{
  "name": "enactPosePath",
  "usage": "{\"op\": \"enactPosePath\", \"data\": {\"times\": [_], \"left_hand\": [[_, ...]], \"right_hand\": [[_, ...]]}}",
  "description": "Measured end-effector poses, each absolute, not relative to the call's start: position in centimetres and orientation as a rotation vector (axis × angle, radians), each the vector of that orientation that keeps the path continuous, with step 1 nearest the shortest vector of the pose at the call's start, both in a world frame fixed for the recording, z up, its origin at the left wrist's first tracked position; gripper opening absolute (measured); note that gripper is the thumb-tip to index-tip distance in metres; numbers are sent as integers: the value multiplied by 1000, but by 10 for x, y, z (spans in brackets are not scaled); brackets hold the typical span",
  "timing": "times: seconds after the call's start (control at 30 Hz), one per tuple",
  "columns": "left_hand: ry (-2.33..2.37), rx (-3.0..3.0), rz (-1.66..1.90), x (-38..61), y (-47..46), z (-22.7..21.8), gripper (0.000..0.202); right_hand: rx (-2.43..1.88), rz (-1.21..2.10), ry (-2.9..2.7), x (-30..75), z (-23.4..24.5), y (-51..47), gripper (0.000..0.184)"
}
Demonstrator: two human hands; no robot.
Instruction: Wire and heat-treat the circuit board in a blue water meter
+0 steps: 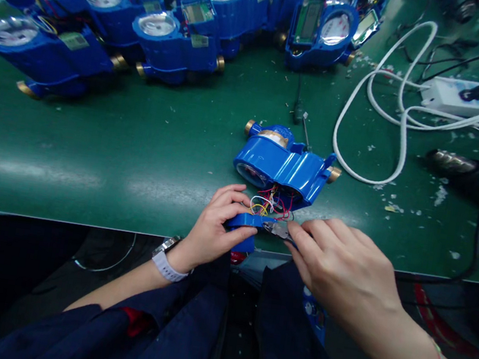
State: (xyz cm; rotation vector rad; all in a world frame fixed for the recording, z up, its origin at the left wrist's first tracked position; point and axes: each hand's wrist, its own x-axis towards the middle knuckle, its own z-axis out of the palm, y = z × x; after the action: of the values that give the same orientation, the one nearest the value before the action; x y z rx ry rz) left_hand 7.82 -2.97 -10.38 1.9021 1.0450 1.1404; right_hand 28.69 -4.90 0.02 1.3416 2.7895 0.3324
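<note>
Two hands meet at the near table edge on a small blue cover (pixel 243 222) wired to the blue water meter (pixel 284 162) just behind it. Left hand (pixel 217 227) pinches the cover, fingers closed around it. Right hand (pixel 338 266) fingertips close on a small metal piece (pixel 277 229) at the cover's end. Colored wires (pixel 269 203) run between cover and meter. Looks like the wiring or fitting step; next move likely needs a steady cover and slack wires. More blue meters (pixel 154 29) sit far left on the green table (pixel 136 146), white cable (pixel 405 108) to the right.
</note>
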Motion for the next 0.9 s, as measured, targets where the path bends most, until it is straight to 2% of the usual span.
{"op": "enactPosePath", "data": {"times": [0.1, 0.17, 0.27, 0.37, 0.53, 0.7, 0.9], "left_hand": [[1047, 1896, 1148, 79, -30, -103, 15], [1049, 1891, 1154, 80, -30, -101, 15], [1061, 1894, 1142, 81, -30, -100, 15], [1063, 1901, 1124, 81, -30, -101, 16], [1066, 1895, 1120, 80, -30, -104, 16], [1061, 1901, 1119, 80, -30, -103, 14], [1052, 1910, 1129, 80, -30, -102, 13]], "right_hand": [[1319, 388, 2812, 288, -1, -51, 7], [1336, 308, 2869, 291, -2, -53, 12], [1338, -69, 3021, 296, -3, -58, 25], [1349, -331, 3081, 298, -4, -62, 28], [1463, 19, 2942, 298, -8, -54, 11], [1450, 187, 2868, 294, -9, -50, 22], [1451, 189, 2823, 293, -8, -48, 20]]}}
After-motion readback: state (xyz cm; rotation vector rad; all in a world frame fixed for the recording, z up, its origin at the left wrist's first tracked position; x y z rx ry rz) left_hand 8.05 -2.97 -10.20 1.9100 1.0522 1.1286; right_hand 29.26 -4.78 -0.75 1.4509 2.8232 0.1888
